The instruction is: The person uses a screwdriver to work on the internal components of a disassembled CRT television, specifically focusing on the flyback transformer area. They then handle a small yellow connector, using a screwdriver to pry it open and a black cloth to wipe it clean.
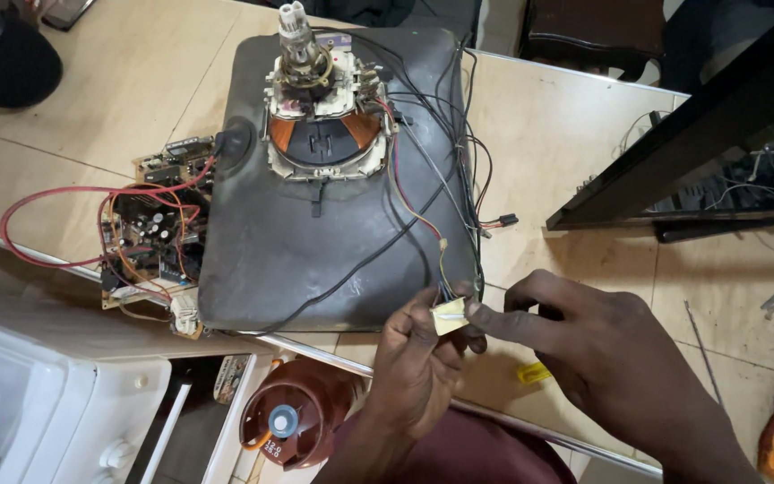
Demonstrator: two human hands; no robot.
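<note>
Pale plastic connector pinched between left hand and right hand fingertips, just off near corner of grey picture tube. Likely mid wire-plug handling; next calls for steady grip, gentle pull along leads. Circuit board beside tube's far side.

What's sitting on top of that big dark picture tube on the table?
On the picture tube sits a copper-wound coil around a glass neck, with loose wires draped over the back. The tube's screen side faces down on the table, so it cannot be seen.
</note>
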